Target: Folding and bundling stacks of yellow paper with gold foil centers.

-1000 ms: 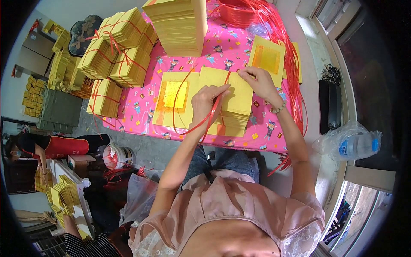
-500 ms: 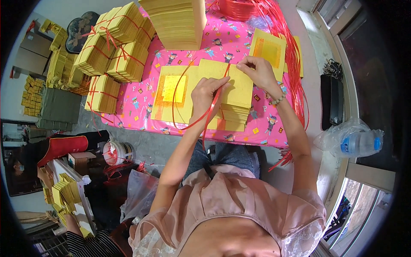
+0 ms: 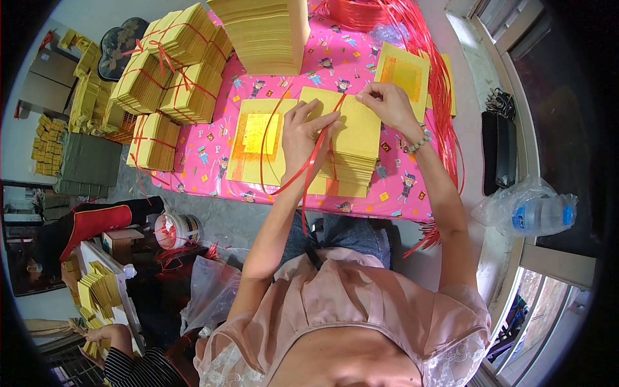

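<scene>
A stack of yellow paper sheets (image 3: 358, 132) lies at the near edge of the table, with red ribbon (image 3: 314, 155) running across it. My left hand (image 3: 304, 137) rests over the stack's left side, index finger raised, and the ribbon is caught by its thumb and lower fingers. The ribbon loops to the left and hangs over the table edge. At the stack's top right corner, my right hand (image 3: 391, 107) is closed in a pinch; what lies between its fingertips is too small to make out. Left of the stack lies yellow paper with a gold square (image 3: 262, 134).
Ribbon-tied yellow bundles (image 3: 155, 138) are piled at the left of the pink table (image 3: 205, 169). A tall yellow stack (image 3: 267, 39) stands behind. Loose red ribbons (image 3: 438, 90) hang at the right. A co-worker's hand (image 3: 111, 335) is by yellow papers at lower left.
My left hand has shifted slightly left and its index finger has lifted from the stack. My right hand has barely moved. The co-worker's hand has come further into view.
</scene>
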Available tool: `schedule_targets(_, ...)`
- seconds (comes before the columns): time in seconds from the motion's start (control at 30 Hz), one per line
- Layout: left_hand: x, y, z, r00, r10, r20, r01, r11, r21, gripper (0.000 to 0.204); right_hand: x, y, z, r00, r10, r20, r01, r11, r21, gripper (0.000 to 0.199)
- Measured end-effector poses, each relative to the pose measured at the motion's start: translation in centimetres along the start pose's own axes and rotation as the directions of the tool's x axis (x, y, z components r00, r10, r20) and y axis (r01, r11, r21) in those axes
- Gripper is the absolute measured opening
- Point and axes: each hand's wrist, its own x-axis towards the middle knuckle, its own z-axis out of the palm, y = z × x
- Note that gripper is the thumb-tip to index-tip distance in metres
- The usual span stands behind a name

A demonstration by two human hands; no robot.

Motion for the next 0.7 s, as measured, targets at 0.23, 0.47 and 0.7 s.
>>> schedule_targets(0.23,-0.5,0.0,0.3,0.993,-0.098,0.059,0.1,0.995,-0.031,0.02,1.0,-0.8,-0.1,0.995,0.059,0.084,-0.057,0.998,-0.029,0.034)
schedule_targets(0.47,-1.0,-0.8,1.0,0.991,-0.132,0.008,0.131,0.973,-0.191,0.019,1.6,0.6,1.0,0.99,0.041,0.134,-0.056,0.993,0.105,0.031)
schedule_targets(0.7,-0.4,-0.6,0.7,0.989,-0.148,0.009,0.146,0.967,-0.207,0.019,0.4,-1.3,0.9,0.99,-0.137,-0.038,0.139,0.988,0.071,0.021)
